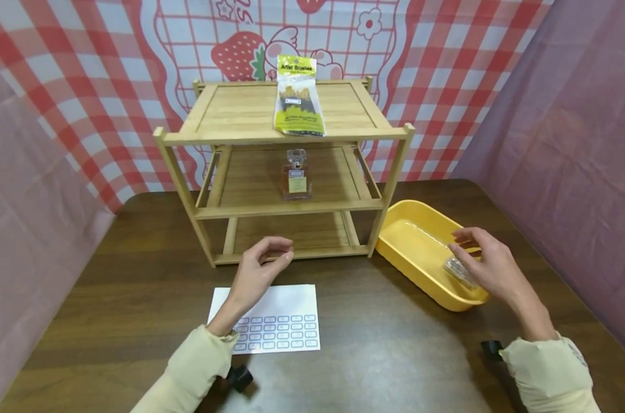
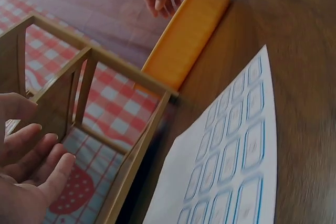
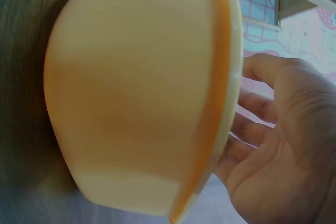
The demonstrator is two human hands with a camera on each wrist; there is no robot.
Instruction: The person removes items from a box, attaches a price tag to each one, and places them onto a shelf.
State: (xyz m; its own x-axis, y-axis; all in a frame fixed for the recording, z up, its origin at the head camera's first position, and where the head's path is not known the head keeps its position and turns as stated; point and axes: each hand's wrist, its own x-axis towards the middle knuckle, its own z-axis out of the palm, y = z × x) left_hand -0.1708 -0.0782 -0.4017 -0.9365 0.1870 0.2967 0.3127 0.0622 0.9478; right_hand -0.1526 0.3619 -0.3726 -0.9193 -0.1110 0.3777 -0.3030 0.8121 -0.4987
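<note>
My left hand (image 1: 256,275) hovers over a white sheet of printed labels (image 1: 286,310), in front of a wooden three-tier shelf (image 1: 286,139). Its fingers are loosely bent and nothing is in them. Above the right end of a yellow plastic basin (image 1: 410,269) is my right hand (image 1: 490,267), fingers relaxed and apart. Just beneath those fingers a small clear, shiny item (image 1: 459,272) lies in the basin; its kind is hard to tell. In the right wrist view the basin's wall (image 3: 131,93) hides the fingertips (image 3: 252,66) partly and all of the inside.
On the top tier lies a pack of artist brushes (image 1: 298,97) with a small label. A perfume bottle (image 1: 296,178), also labelled, stands on the middle tier. Behind the shelf hangs a red-and-white checked cloth (image 1: 436,69); pinkish cloth (image 1: 565,149) flanks the brown table (image 1: 385,355).
</note>
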